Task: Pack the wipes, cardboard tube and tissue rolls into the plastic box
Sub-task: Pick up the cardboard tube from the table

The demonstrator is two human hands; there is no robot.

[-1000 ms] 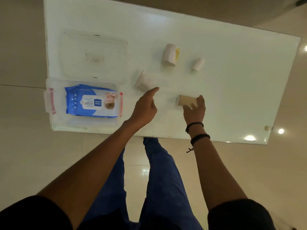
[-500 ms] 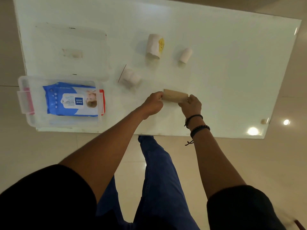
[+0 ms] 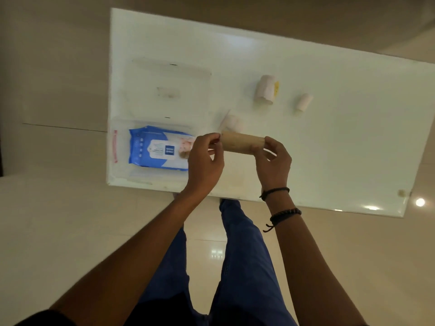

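Cardboard tube (image 3: 242, 144), brown and cylindrical, lies level in the air between two bare hands, just above the near part of the white glossy table (image 3: 329, 137). At the tube's nine o'clock end the left hand (image 3: 205, 162) pinches it with curled fingertips, and at the three o'clock end the right hand (image 3: 273, 161) grips it with thumb and fingers wrapped round; both hands are closed on the tube. The right wrist wears two dark bracelets (image 3: 280, 203). At nine o'clock from the tube sits the clear plastic box (image 3: 117, 170) with a red latch on its far-left wall, at the table's near left corner, and inside it lies the blue wipes pack (image 3: 157, 149) with a white label, its right end hidden behind the left hand. At twelve o'clock from the box a clear flat lid (image 3: 171, 90) rests on the table. Just behind the tube, at eleven o'clock, lies a small white tissue roll (image 3: 231, 121), blurred. At one o'clock stands a larger white tissue roll with a yellow patch (image 3: 266, 90), and further toward two o'clock a small white roll (image 3: 304, 102) lies tilted, apart from the others. Blue trousers (image 3: 235, 267) show below the table over a shiny tiled floor (image 3: 70, 231).
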